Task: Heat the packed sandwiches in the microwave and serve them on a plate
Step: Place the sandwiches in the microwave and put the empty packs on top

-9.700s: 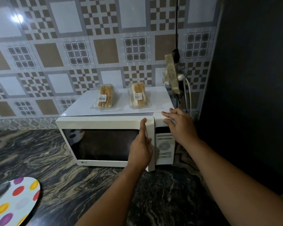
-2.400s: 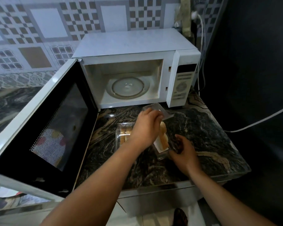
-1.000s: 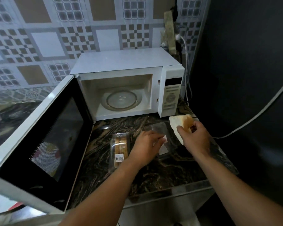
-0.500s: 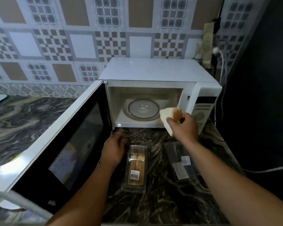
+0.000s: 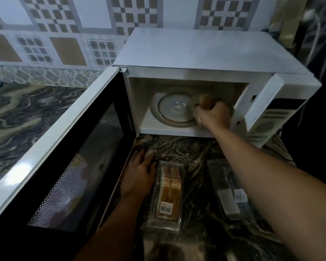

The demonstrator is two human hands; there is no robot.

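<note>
The white microwave (image 5: 205, 51) stands with its door (image 5: 68, 166) swung wide to the left. My right hand (image 5: 213, 114) is inside the cavity, shut on an unwrapped sandwich (image 5: 205, 100) over the right edge of the glass turntable (image 5: 173, 108). My left hand (image 5: 139, 174) rests flat on the dark marble counter, fingers apart, just left of a sealed sandwich pack (image 5: 167, 191). An emptied clear pack (image 5: 231, 193) lies to the right, partly under my right forearm.
The open door blocks the counter to the left. The marble counter (image 5: 17, 117) runs on beyond it to the tiled wall. Cables and a plug (image 5: 309, 16) hang at the back right. A dark wall closes off the right side.
My right hand has carried the unwrapped sandwich from in front of the microwave opening into the cavity. My left hand stays flat on the counter beside the sealed pack.
</note>
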